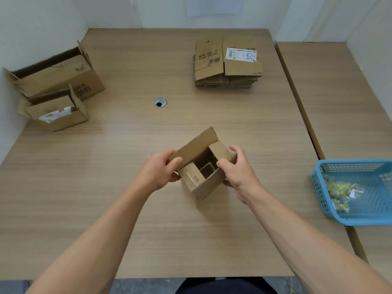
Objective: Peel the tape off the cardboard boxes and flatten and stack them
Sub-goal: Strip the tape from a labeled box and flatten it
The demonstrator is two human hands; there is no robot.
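You held the small open brown cardboard box [203,177] at mid-table, your left hand [161,172] gripping its 10 o'clock flap and your right hand [237,172] pinching its 3 o'clock wall. Your best move was to press opposite corners together and collapse it, then lay it on the pile of flattened brown cardboard [227,64] at 1 o'clock.

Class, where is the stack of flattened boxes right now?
In the head view, the stack of flattened boxes lies far back on the table, right of centre, beyond the open box and right of the cable hole.

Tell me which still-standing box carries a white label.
The smaller box at left, before the large box; that and the held box show none.
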